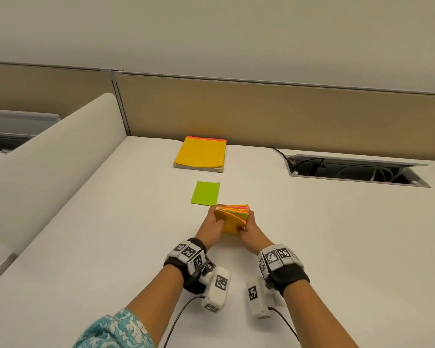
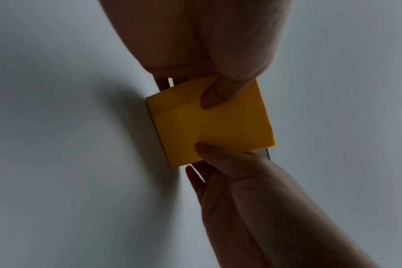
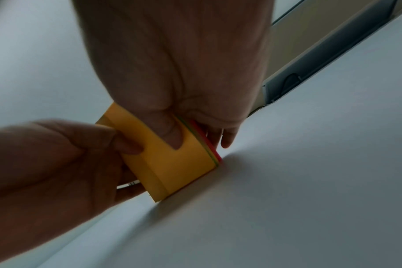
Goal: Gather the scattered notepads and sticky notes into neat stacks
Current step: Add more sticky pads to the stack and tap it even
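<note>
A small bundle of sticky notes (image 1: 232, 218), orange in front with pink and green sheets behind, stands on edge on the white desk (image 1: 111, 247), its top edge fanned. My left hand (image 1: 217, 217) grips its left side and my right hand (image 1: 246, 223) its right side. In the left wrist view my left thumb lies on the orange face of the bundle (image 2: 211, 125). The right wrist view shows the bundle (image 3: 177, 166) with its pink and green edge. A single green sticky note (image 1: 205, 193) lies flat just beyond. Farther back sits a large orange notepad stack (image 1: 200, 154).
An open cable well (image 1: 349, 169) with wires is sunk into the desk at the back right. A tan partition (image 1: 261, 114) closes the far edge. A white curved divider (image 1: 60, 159) runs along the left side.
</note>
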`<state>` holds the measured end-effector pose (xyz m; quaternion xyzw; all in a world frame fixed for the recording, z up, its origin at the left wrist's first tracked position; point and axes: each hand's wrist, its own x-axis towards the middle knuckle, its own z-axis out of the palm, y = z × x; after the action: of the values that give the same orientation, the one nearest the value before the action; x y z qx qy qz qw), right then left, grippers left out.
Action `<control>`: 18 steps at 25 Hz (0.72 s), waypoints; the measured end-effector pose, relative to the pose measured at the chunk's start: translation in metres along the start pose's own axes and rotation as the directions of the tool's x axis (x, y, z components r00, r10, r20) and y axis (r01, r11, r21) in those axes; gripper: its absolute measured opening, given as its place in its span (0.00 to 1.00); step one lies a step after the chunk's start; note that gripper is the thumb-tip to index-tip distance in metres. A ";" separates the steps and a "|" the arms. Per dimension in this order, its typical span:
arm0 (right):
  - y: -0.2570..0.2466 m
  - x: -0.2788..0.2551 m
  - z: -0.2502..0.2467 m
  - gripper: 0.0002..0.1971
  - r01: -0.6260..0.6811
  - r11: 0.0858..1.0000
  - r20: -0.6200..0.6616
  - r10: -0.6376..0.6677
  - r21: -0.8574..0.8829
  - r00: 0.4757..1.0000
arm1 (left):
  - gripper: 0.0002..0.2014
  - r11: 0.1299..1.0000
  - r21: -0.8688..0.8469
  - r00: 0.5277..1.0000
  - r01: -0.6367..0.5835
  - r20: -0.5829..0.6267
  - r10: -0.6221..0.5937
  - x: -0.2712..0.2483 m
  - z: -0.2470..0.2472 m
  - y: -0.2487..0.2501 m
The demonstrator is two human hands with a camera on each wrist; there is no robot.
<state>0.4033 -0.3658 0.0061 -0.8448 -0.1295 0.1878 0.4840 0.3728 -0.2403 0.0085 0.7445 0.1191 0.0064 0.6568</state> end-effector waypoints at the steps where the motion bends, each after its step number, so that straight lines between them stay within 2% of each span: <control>1: -0.001 0.001 -0.002 0.21 -0.001 1.000 -0.036 0.000 -0.028 0.999 | 0.24 1.000 0.012 1.000 -0.015 0.006 0.015 0.001 0.000 0.001; 4: 0.000 0.001 -0.008 0.18 0.032 0.997 -0.109 -0.040 -0.072 0.993 | 0.23 0.998 0.017 0.998 -0.057 0.027 0.056 0.005 -0.006 0.003; 8: 0.005 0.000 -0.007 0.23 -0.001 0.987 -0.020 -0.003 -0.159 1.000 | 0.21 0.990 0.079 0.992 -0.116 0.059 0.112 0.005 -0.014 -0.003; 11: 0.006 0.003 -0.006 0.23 -0.019 0.986 -0.048 0.011 -0.165 0.999 | 0.16 0.984 0.126 0.992 -0.123 0.037 0.120 0.008 -0.014 -0.007; 13: 0.008 0.005 -0.007 0.23 -0.020 1.000 -0.086 0.018 -0.024 0.996 | 0.13 0.994 0.008 0.994 -0.106 -0.041 0.106 0.008 -0.013 -0.004; 15: 0.009 0.004 -0.009 0.25 -0.048 0.976 -0.066 0.064 0.215 0.996 | 0.12 0.954 -0.296 0.996 -0.057 -0.077 0.035 0.007 -0.012 0.001; 17: 0.006 0.001 -0.009 0.22 -0.050 0.883 -0.016 0.065 0.467 0.998 | 0.17 0.863 -0.505 0.999 -0.008 -0.038 -0.012 0.005 -0.011 0.004; 18: 0.003 0.000 -0.010 0.19 -0.030 0.832 -0.019 0.048 0.555 0.999 | 0.20 0.862 -0.507 1.000 0.008 -0.022 -0.022 0.005 -0.011 0.003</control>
<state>0.4076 -0.3752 0.0083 -0.6738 -0.0448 0.2136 0.7059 0.3763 -0.2287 0.0125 0.5450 0.1277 0.0424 0.8276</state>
